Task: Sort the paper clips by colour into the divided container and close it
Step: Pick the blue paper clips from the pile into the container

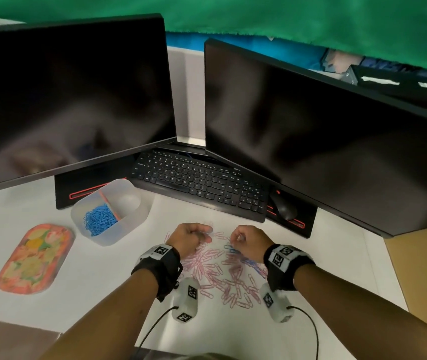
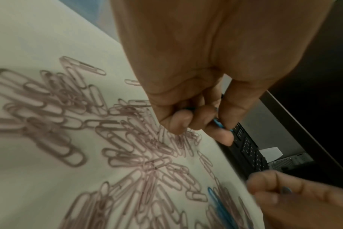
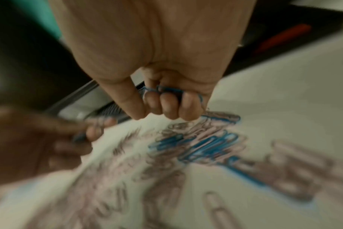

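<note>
A heap of pink paper clips [image 1: 220,274] lies on the white desk, with a few blue clips [image 1: 233,249] mixed in at its right. My left hand [image 1: 194,236] hovers over the heap's far left, fingers curled, pinching a blue clip [image 2: 220,124]. My right hand [image 1: 243,241] is over the far right, fingers curled round several blue clips [image 3: 166,89]. The translucent divided container [image 1: 129,219] stands open at the left, a pile of blue clips [image 1: 99,219] in its near compartment. Its patterned orange lid [image 1: 34,258] lies flat further left.
A black keyboard [image 1: 199,183] and mouse [image 1: 283,209] lie just beyond the heap. Two dark monitors [image 1: 72,94] stand behind, their stands close to the container. A brown surface [image 1: 425,268] borders the desk's right side.
</note>
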